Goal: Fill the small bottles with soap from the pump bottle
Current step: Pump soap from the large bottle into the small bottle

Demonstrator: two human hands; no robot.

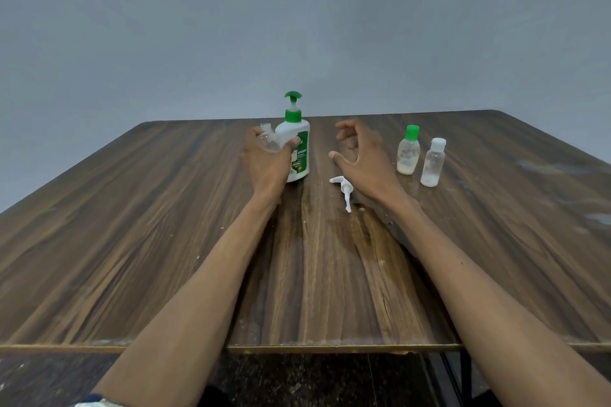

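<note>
A white pump bottle (297,137) with a green pump head stands upright near the middle of the wooden table (165,225). My left hand (266,162) grips a small clear bottle (267,139) with no cap, held just left of the pump bottle and close against it. My right hand (358,155) hovers to the right of the pump bottle, fingers loosely curled and holding nothing. A white pump cap (344,190) lies on the table below my right hand.
Two small capped bottles stand at the right: one with a green cap (408,150), one with a white cap (433,162). Both show some whitish content at the bottom. The table's front edge (330,348) runs under my forearms.
</note>
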